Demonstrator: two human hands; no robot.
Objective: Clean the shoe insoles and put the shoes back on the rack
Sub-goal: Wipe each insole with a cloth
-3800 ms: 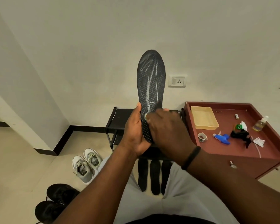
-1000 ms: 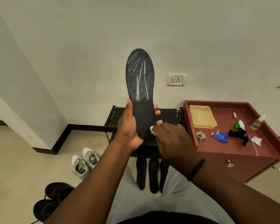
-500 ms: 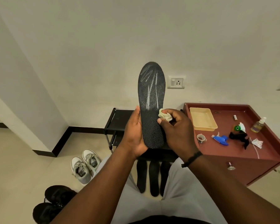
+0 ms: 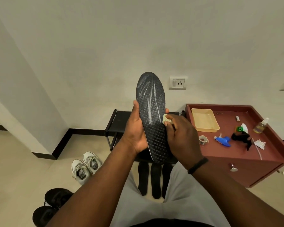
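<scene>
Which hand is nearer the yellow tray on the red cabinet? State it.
Right. The right hand wipes the insole just left of the yellow tray; the left hand grips the insole's far side, farther away.

A maroon cabinet point(image 4: 259, 171) stands against the wall at right. On its tabletop lie a beige plastic tray point(image 4: 205, 120), a blue spray head point(image 4: 223, 140), a black spray head point(image 4: 242, 138), a small clear bottle point(image 4: 260, 126), a green cap point(image 4: 239, 128) and a roll of tape point(image 4: 203, 139). A white wall socket point(image 4: 177, 82) sits above.
</scene>
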